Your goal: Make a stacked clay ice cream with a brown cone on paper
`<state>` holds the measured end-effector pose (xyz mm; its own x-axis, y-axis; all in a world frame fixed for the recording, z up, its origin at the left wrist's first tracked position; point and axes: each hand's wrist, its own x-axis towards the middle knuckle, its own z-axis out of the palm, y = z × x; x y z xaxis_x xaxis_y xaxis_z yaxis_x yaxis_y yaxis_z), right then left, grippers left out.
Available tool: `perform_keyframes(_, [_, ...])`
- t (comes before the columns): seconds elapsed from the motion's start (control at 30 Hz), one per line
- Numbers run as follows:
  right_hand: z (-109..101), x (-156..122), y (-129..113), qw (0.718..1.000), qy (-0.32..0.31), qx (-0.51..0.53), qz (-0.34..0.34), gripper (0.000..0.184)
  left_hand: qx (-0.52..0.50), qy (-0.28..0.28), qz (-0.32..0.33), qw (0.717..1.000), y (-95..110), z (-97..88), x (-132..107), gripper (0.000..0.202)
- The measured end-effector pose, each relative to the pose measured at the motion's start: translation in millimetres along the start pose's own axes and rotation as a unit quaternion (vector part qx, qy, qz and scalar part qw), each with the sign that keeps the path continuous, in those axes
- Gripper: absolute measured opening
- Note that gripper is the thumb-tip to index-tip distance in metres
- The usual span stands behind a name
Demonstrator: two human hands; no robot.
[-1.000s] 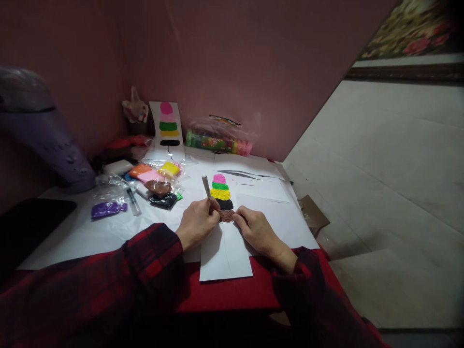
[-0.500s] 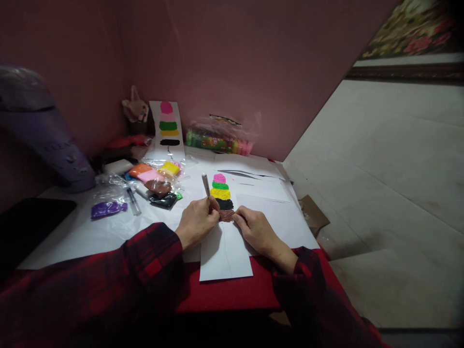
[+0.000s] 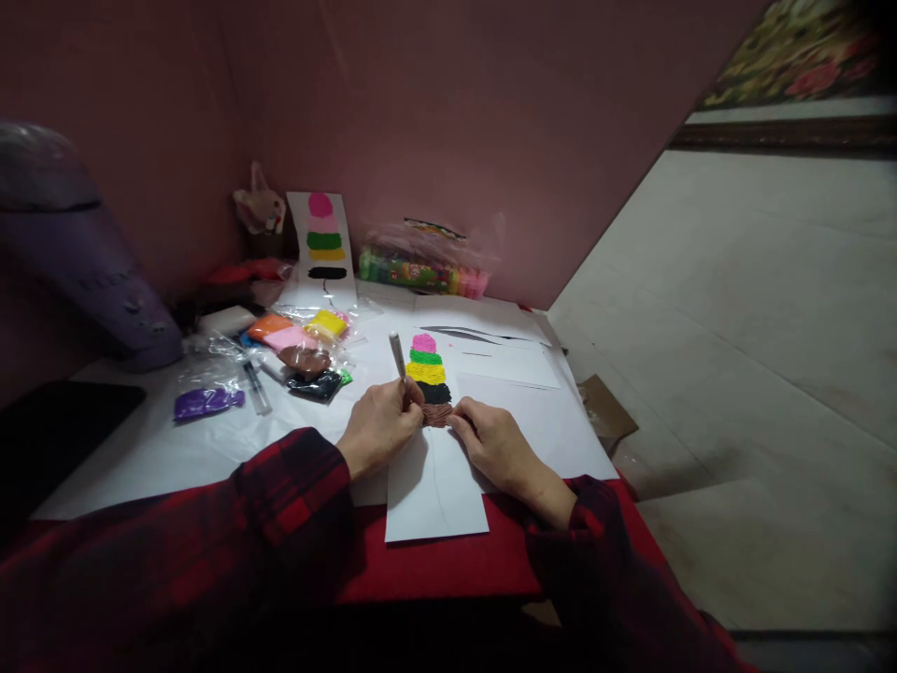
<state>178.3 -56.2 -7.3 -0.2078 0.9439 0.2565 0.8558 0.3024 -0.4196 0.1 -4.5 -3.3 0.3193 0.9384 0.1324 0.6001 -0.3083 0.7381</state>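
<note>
My left hand (image 3: 382,417) is closed around a light-coloured pen (image 3: 398,355), held upright with its tip hidden behind my fingers at the left edge of a brown clay band (image 3: 437,416). My right hand (image 3: 494,437) has its fingers curled together, thumb and forefinger touching the right end of that band. Whether anything is pinched there is hidden. Above the brown lie ridged bands of black clay (image 3: 429,392), yellow clay (image 3: 426,374), green clay (image 3: 425,358) and pink clay (image 3: 423,343). All sit on a white paper strip (image 3: 435,495) overhanging the table's red front edge.
Bagged clay packs (image 3: 305,359), a purple clay pack (image 3: 208,404) and a clear capped pen (image 3: 256,388) lie to the left. A similar coloured card (image 3: 323,248) leans at the back beside a bagged clay set (image 3: 424,266). A purple bottle (image 3: 94,271) stands far left.
Both hands stay almost where they were, at the brown band, with the pen still in my left hand. The view has shifted very slightly.
</note>
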Motion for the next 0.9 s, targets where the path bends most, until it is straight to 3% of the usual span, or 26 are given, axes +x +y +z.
perform_keyframes(0.9, [-5.1, -3.1, -9.8, 0.996, -0.024, -0.08, -0.009, 0.01, -0.014, -0.026, 0.045, 0.999, -2.4, -3.0, 2.1, 0.018])
